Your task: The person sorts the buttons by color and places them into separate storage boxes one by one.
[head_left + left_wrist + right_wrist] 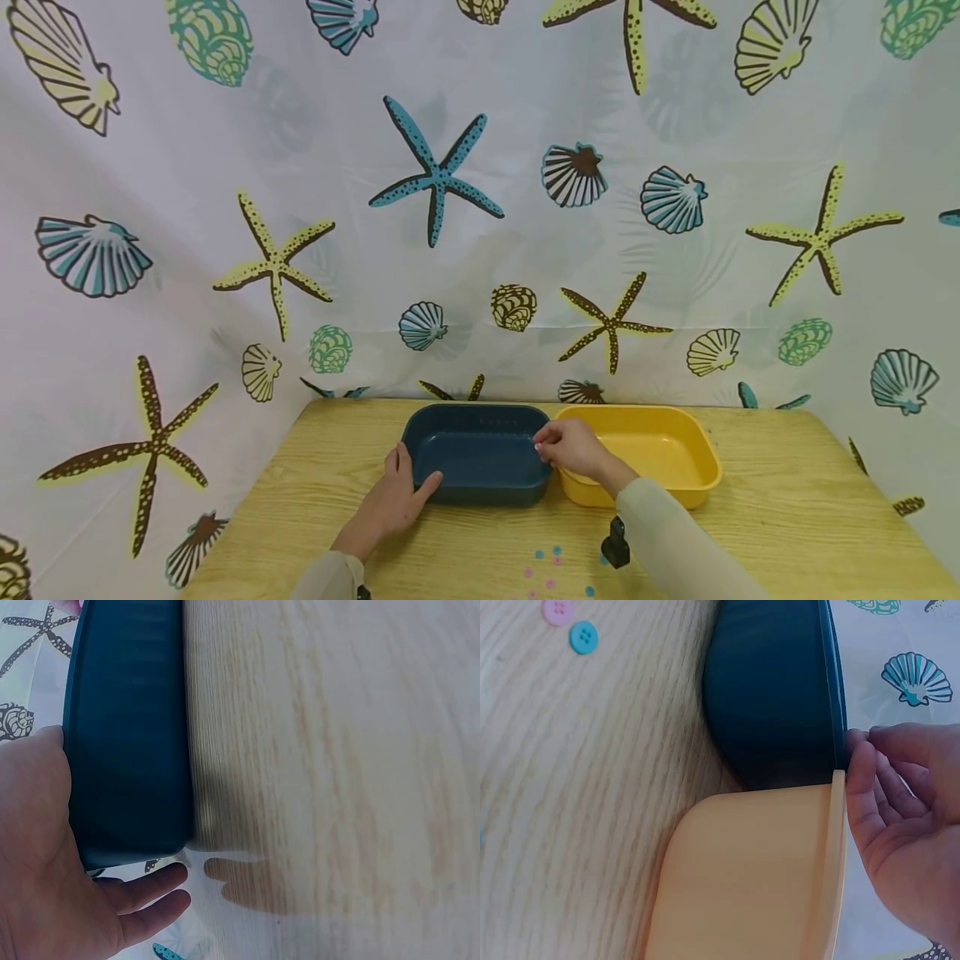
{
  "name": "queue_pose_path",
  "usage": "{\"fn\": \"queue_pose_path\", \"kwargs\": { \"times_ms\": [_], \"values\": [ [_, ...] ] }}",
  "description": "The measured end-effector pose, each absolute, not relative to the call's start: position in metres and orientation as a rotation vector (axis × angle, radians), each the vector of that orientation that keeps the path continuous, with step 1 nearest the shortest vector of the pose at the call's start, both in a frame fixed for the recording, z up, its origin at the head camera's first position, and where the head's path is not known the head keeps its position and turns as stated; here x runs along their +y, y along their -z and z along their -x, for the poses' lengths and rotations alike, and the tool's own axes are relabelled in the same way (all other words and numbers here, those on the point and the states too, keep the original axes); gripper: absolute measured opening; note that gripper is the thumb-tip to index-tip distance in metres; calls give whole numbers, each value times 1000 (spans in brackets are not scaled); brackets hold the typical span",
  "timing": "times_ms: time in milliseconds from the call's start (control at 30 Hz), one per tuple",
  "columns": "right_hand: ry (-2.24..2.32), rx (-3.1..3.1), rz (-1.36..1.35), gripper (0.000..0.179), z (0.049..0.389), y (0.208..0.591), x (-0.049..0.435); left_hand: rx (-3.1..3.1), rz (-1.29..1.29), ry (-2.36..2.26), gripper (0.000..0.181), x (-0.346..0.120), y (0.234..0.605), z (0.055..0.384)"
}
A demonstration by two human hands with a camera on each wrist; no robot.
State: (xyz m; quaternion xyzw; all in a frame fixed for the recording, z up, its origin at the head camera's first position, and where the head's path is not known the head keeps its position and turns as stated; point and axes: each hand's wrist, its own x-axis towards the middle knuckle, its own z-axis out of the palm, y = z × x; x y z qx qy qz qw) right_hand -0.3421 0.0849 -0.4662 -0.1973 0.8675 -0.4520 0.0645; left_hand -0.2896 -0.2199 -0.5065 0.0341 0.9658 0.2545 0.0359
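Note:
A dark blue bin (480, 496) stands on the wooden table, its left front corner beside my left hand (397, 493). That hand rests against the bin with fairly straight fingers along its left side and the thumb by the front rim; the left wrist view shows the hand (52, 855) against the bin's wall (131, 742). Over the bin's right rim, my right hand (576, 448) pinches a small pink button (537, 447) between thumb and fingertips. In the right wrist view the fingertips of this hand (904, 802) hide the button.
A yellow bin (708, 487) stands right beside the blue one. Several loose pink buttons (551, 583) and blue buttons (589, 591) lie on the table (787, 533) in front. A white curtain (480, 358) with shells and starfish hangs behind and at both sides.

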Motion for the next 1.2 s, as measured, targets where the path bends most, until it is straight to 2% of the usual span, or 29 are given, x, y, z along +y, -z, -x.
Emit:
{"fn": "queue_pose_path", "kwargs": {
  "times_ms": [500, 733, 1200],
  "values": [
    [1327, 2636, 645, 12, 349, 462, 82, 2952, -102, -757, 99, -221, 504, 290],
    [1341, 2647, 544, 14, 355, 466, 77, 2956, -100, -749, 98, -220, 504, 290],
    [1334, 2671, 558, 15, 360, 472, 74, 2982, -108, -728, 96, -222, 508, 292]
  ]
}}
